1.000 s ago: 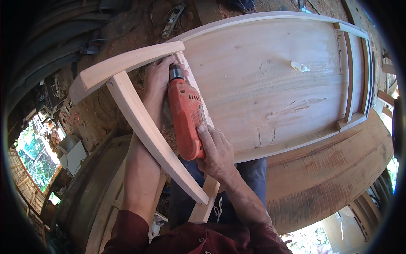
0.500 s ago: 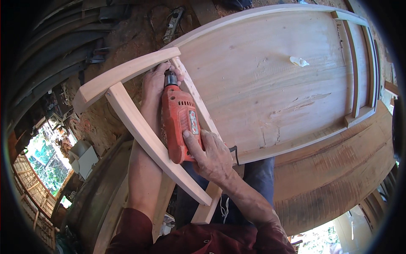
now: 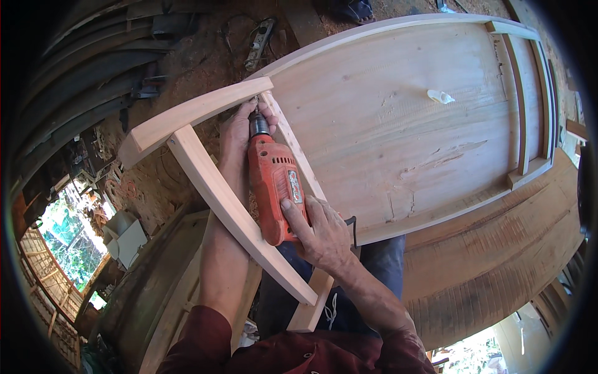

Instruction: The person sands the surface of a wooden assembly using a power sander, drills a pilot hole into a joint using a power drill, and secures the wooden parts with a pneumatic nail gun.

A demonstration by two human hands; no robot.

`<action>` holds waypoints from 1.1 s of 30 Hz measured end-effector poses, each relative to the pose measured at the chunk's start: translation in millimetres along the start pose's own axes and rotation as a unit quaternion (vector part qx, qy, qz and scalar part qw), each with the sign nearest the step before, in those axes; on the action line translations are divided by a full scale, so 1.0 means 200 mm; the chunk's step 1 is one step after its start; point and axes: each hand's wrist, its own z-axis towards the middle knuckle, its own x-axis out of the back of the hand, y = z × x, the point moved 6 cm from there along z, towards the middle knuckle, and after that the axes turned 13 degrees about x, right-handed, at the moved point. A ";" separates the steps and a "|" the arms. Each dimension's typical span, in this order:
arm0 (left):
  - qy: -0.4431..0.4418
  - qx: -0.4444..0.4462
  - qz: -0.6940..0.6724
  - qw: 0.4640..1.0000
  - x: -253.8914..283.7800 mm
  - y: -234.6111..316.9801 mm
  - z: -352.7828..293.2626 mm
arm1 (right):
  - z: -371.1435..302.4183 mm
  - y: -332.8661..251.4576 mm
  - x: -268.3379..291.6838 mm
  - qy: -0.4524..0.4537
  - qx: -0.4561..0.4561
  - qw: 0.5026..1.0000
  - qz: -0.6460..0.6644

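Observation:
An orange-red power drill (image 3: 272, 190) points away from me, its black chuck (image 3: 258, 124) and thin bit at the inner corner of a pale wooden frame. My right hand (image 3: 321, 234) is wrapped round the drill's handle at its rear. At the front, my left hand (image 3: 237, 131) reaches under the frame, its fingers closed about the bit; the bit's tip is partly hidden by them. Above the fingers lies the frame's curved top rail (image 3: 199, 112). A curved crosspiece (image 3: 227, 209) passes over my left forearm, and a straight slat (image 3: 302, 162) runs beside the drill.
A large framed wooden panel (image 3: 380, 124) stretches right, with a small white crumpled piece (image 3: 440, 96) on it. Beneath it is a broad brown board (image 3: 492, 249). A power strip (image 3: 259, 43) lies on the dusty ground, and dark curved planks (image 3: 87, 81) are stacked at left.
In the picture, the drill, both hands and the near frame sit slightly lower and further right. More of the bit shows between my left fingers. Both hands keep their grip.

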 end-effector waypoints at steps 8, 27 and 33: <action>-0.060 0.033 -0.108 0.992 -0.04 -0.11 -0.06 | -0.14 0.04 0.06 0.019 0.010 1.000 0.010; -0.191 0.057 -0.410 0.890 -0.27 -0.22 -0.12 | -0.61 0.37 -0.09 0.058 -0.338 0.864 0.368; -0.136 0.002 -0.373 0.918 -0.34 -0.22 -0.18 | -0.55 0.37 0.03 0.128 -0.327 0.812 0.466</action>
